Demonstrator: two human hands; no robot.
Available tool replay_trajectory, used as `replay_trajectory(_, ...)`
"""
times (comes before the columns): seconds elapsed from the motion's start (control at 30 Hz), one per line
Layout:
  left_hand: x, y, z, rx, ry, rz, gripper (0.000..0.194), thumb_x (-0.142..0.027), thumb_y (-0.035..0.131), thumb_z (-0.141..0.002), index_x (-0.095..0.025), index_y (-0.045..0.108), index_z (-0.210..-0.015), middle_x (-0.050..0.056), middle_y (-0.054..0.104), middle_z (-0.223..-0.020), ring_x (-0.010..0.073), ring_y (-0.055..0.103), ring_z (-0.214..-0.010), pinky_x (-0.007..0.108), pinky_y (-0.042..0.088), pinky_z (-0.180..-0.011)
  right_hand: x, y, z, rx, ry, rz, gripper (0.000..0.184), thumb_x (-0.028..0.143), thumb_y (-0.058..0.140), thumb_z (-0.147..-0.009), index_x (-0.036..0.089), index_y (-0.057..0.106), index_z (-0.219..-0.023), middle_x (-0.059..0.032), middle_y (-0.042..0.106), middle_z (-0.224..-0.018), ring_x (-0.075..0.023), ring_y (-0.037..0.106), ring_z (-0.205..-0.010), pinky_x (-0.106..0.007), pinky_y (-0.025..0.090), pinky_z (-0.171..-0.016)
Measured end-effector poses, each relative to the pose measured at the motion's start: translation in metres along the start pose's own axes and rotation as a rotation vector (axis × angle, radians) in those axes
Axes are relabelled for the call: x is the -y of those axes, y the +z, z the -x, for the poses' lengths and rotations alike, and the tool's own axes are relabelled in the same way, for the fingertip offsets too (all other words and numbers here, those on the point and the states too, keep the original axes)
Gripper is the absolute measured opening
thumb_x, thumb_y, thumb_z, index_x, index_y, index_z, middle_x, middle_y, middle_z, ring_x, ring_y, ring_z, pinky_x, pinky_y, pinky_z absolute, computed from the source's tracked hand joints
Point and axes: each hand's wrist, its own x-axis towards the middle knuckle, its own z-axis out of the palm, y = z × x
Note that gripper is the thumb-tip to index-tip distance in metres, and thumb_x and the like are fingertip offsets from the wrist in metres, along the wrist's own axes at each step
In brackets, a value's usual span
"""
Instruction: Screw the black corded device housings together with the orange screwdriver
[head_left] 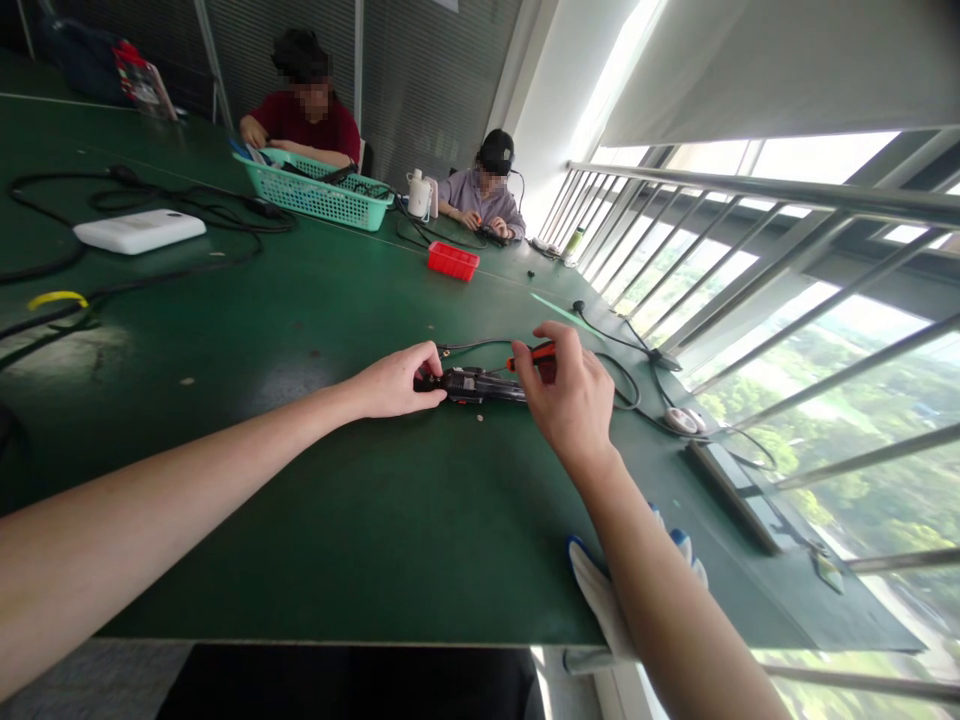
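Observation:
A long black device (480, 385) lies on the green table (420, 510) in front of me, its casing showing some inner parts; its exact kind I cannot tell. The fingers of my left hand (399, 382) are closed round its left end. Above its right part, my right hand (576, 400) grips an orange-and-black screwdriver (541, 354), whose tip points left. My right hand covers the far end of the device. Behind both hands, a thin grey cord (480, 343) runs over the tabletop and loops to the right.
A red tray (453, 261) and a turquoise basket (322, 195) stand farther back. White-and-blue gloves (600, 590) lie by my right forearm. A white box (140, 232) and black cables are at left. Two people sit across the table. A metal railing (750, 190) runs along the right.

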Motion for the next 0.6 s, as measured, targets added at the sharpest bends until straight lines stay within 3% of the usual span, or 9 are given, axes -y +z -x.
replay_trajectory(0.17,0.001,0.001,0.0,-0.019,0.002,0.008,0.031,-0.045,0.068,-0.081,-0.025,0.053,-0.098,0.002,0.066,-0.103,0.0211,0.062,-0.085,0.031,0.045,-0.071,0.003,-0.001,0.001,0.001,-0.014,-0.13,0.034,0.031,0.062,-0.09,0.022,0.049,-0.121,-0.002,0.069,-0.09,-0.0195,0.067,-0.079,-0.033,0.052,-0.075)
replay_trajectory(0.33,0.0,0.001,0.0,-0.018,0.006,0.006,0.03,-0.044,0.069,-0.08,-0.025,0.052,-0.097,0.003,0.065,-0.102,0.0211,0.062,-0.085,0.031,0.045,-0.071,0.004,-0.003,0.003,-0.032,0.033,-0.137,0.021,0.036,0.061,-0.093,0.024,0.051,-0.107,0.0023,0.065,-0.076,-0.0164,0.062,-0.062,-0.031,0.05,-0.065)
replay_trajectory(0.6,0.001,0.002,-0.001,-0.027,0.024,0.024,0.029,-0.043,0.069,-0.081,-0.025,0.053,-0.097,0.002,0.065,-0.099,0.021,0.062,-0.085,0.032,0.046,-0.072,0.018,0.007,0.012,0.038,-0.077,-0.294,0.021,0.038,0.061,-0.097,0.024,0.049,-0.108,-0.0017,0.068,-0.091,-0.0159,0.067,-0.071,-0.029,0.052,-0.067)
